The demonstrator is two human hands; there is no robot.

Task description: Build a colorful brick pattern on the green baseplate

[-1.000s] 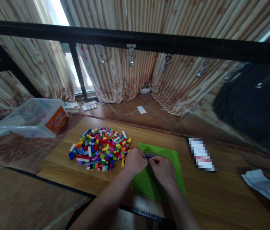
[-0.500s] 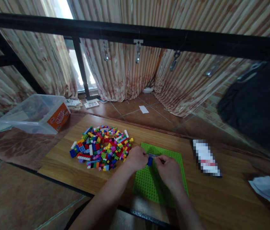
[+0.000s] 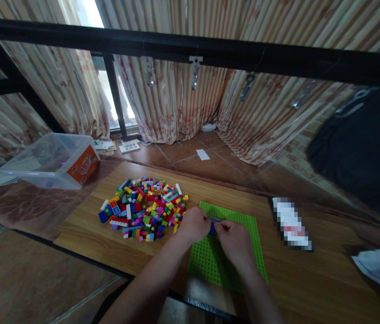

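Over the upper part of the green studded baseplate (image 3: 206, 265), my two hands meet around a small blue toy brick (image 3: 212, 229). My left hand (image 3: 194, 226) is closed with its fingertips at the brick's left side. From the other side, my right hand (image 3: 237, 240) pinches at it with thumb and forefinger. A greyish piece (image 3: 215, 219) shows just above the blue brick, partly covered by the fingers. I cannot make out whether the brick touches the baseplate.
Left of the baseplate lies a heap of coloured bricks (image 3: 145, 209) on the wooden table (image 3: 85, 216). A blurred-out flat item (image 3: 291, 225) and crumpled white paper (image 3: 378, 270) lie to the right. A clear plastic bin (image 3: 48, 162) stands beyond the table. Metal clips (image 3: 195, 74) hang from a dark bar (image 3: 176, 45).
My right hand's fingers have moved closer to the left hand and closed in on the blue brick, so less of it shows. The surroundings look the same.
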